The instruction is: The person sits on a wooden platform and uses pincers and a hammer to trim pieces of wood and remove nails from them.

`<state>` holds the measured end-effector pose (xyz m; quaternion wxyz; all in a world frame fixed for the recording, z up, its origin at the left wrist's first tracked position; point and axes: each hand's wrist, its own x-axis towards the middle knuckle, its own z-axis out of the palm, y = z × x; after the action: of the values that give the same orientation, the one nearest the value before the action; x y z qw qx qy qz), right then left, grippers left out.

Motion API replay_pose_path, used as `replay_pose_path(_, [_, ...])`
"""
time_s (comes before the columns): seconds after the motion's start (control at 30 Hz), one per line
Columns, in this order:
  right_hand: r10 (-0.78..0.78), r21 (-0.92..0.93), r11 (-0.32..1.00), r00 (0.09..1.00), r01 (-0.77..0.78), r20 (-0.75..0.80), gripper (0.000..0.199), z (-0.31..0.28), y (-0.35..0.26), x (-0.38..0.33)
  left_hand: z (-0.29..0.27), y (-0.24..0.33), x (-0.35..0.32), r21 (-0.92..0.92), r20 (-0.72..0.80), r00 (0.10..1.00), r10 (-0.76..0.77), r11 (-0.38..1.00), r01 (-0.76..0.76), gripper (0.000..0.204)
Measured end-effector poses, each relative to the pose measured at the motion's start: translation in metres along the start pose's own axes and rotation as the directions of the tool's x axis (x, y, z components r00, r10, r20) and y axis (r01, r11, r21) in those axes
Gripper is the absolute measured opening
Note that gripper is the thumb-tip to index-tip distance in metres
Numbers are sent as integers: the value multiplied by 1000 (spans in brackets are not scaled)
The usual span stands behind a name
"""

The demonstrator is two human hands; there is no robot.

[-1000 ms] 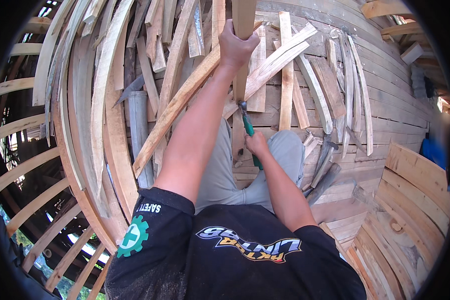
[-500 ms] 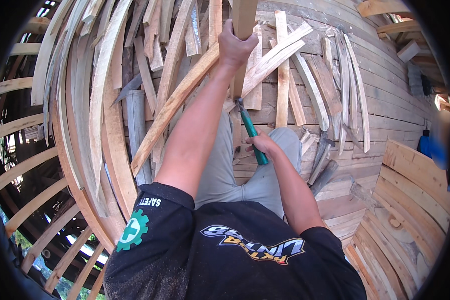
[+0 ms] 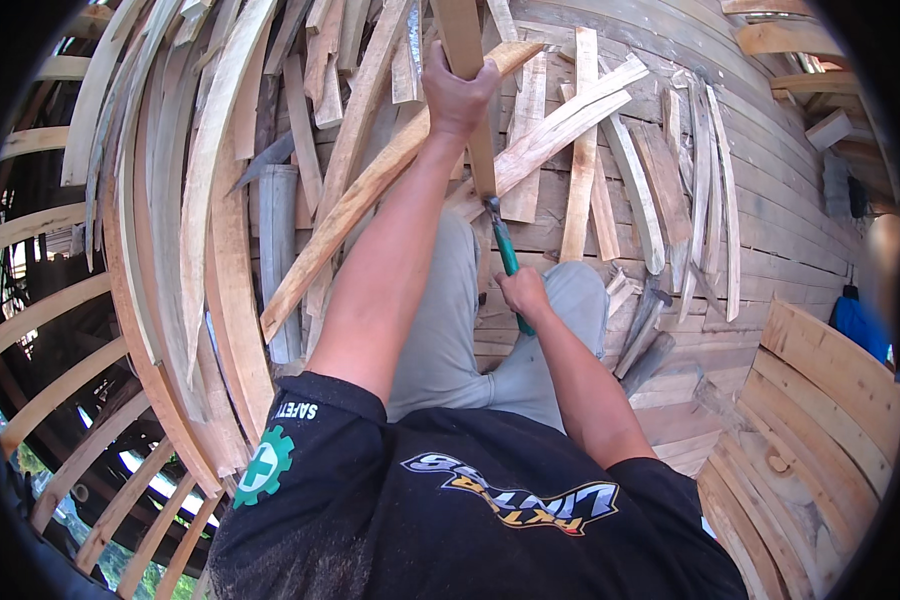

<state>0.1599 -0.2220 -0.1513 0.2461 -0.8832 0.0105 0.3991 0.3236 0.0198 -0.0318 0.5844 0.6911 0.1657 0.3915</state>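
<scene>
Left hand (image 3: 458,95) wrapped tight around an upright plank (image 3: 467,70), arm stretched up and away from the body. The plank runs from the top edge of the view down to about mid-frame, tilted slightly.

Right hand (image 3: 523,293) closed on the green handle of a hammer (image 3: 505,255), held low near the knees. The hammer head sits right at the plank's lower end, touching or just beside it; cannot tell which.

A long diagonal board (image 3: 370,190) crosses behind the left forearm, running from lower left to upper right. More loose offcuts (image 3: 580,150) lie fanned over the curved plank floor (image 3: 760,230) beyond the hands. A grey pipe-like piece (image 3: 278,250) lies to the left of the left arm, among the boards.

Curved ribs (image 3: 30,330) line the left side, with daylight and greenery showing between them. Stacked curved timbers (image 3: 820,400) sit at right.

Person wears grey trousers and a black printed shirt.
</scene>
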Motion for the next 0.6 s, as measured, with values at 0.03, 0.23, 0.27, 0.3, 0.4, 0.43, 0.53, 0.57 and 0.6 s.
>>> replay_pose_path(0.03, [-10,-21,1000,1000,10,-5,44,-1,-1,0,-1,-1,-1,-14,-4,1000,-3,1000,3,23])
replay_pose_path(0.23, [-41,-14,999,999,41,16,47,2,1,-4,-1,-2,-5,-61,14,1000,-19,998,19,25])
replay_pose_path(0.27, [-66,38,997,998,65,23,46,5,7,-2,-3,-6,-4,-46,20,1000,-8,999,9,26])
replay_pose_path(0.3, [-82,95,992,996,80,26,45,8,15,0,-3,-6,-5,-44,20,1000,-17,999,18,26])
replay_pose_path(0.4, [-15,184,983,997,0,79,41,22,33,11,-2,1,-3,-44,14,1000,-22,999,23,27])
replay_pose_path(0.43, [-26,131,991,998,17,61,40,13,16,2,-4,-3,-2,-37,0,1000,-17,999,17,27])
replay_pose_path(0.53, [-43,11,999,999,43,1,37,-4,-11,-14,-6,-4,-3,-47,-25,1000,-3,999,2,27])
replay_pose_path(0.57, [-41,-5,999,999,41,-18,36,-4,-11,-12,-6,-2,-4,-56,-30,1000,2,998,-3,27])
replay_pose_path(0.6, [-42,-22,999,998,41,-41,36,-4,-10,-10,-5,-1,-6,-59,-26,1000,-8,998,7,27])
